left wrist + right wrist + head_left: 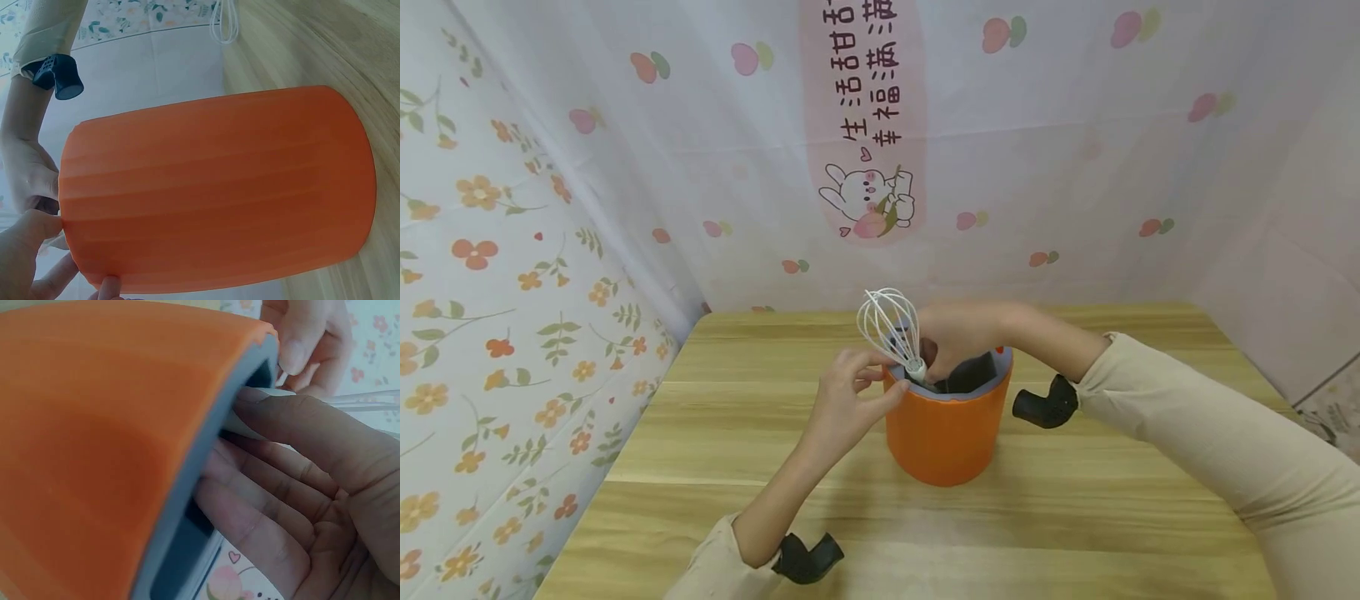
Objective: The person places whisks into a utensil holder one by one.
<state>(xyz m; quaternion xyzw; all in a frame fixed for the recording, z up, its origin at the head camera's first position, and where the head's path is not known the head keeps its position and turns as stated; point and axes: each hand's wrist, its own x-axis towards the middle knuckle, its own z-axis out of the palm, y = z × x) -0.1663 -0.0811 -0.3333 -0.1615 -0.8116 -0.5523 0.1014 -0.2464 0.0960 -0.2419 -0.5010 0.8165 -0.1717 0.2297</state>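
A round orange utensil holder (946, 437) stands upright on the table, with a grey rim and dark compartments inside. A whisk with white wires (886, 321) leans left out of its opening, the handle's lower end hidden within. My right hand (962, 329) reaches over the opening and pinches the whisk's pale handle (265, 394) between thumb and fingers; some fingertips are hidden inside the rim. My left hand (846, 404) holds the holder's left rim, its thumb and fingers at the edge; in the left wrist view its fingers (109, 287) touch the orange wall (219, 194).
Beneath the holder lies a wood-grain table (737, 467). A white curtain with fruit prints (737, 167) hangs behind it, and a flowered cloth (512, 292) at the left. White wire loops (225, 22) show on the wood in the left wrist view.
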